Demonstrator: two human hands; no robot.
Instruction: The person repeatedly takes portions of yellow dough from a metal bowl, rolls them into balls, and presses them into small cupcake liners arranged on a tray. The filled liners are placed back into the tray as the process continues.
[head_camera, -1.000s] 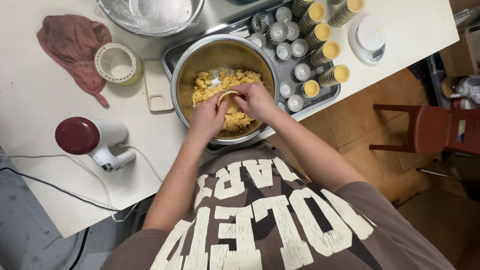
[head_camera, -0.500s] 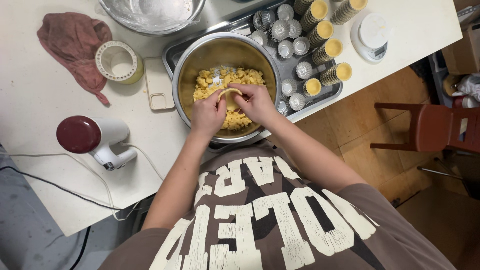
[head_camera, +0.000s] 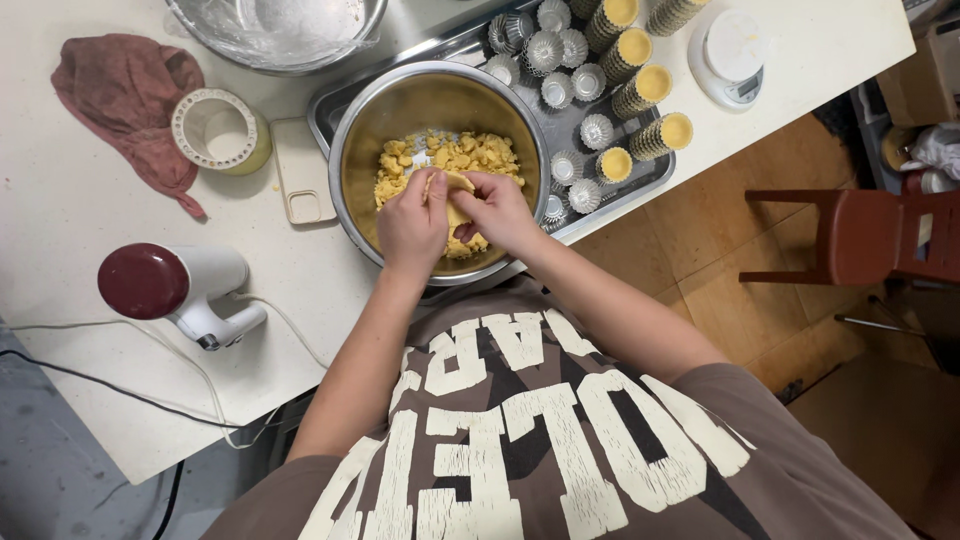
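- Your left hand (head_camera: 412, 222) and right hand (head_camera: 500, 210) meet over the near side of the steel bowl (head_camera: 360, 170); both are closed in a pinch on one flat piece of yellow dough (head_camera: 455, 190).
- That dough piece sits between the two hands, left fingertips on its left edge and right fingertips on its right, so neither hand is nearer than the other. Its long axis looks to run away from you, toward the far wall of the bowl, though your fingers hide much of it.
- Just beyond your fingers, more crumbled dough (head_camera: 470, 155) lies in loose lumps across the bowl's bottom, so the supply is straight ahead of both hands.
- To your left on the tabletop (head_camera: 90, 210), a white hand mixer with a dark red end (head_camera: 175, 285) lies on its side, cord trailing toward the near edge.
- Between the mixer and the bowl, a pale phone (head_camera: 298, 172) lies flat, just beside the bowl's rim.
- Farther left stands a white roll of tape (head_camera: 218, 132), touching a dusty-red cloth (head_camera: 125, 95).
- Behind and to the right of the bowl, a metal tray (head_camera: 330, 105) holds fluted tart moulds: empty silver ones (head_camera: 570, 165) nearest the bowl, stacked ones with yellow dough (head_camera: 640, 90) farther right.
- At the far edge, a large mixing bowl (head_camera: 275, 30) sits partly out of view, and a small white scale (head_camera: 735, 55) stands to the far right.
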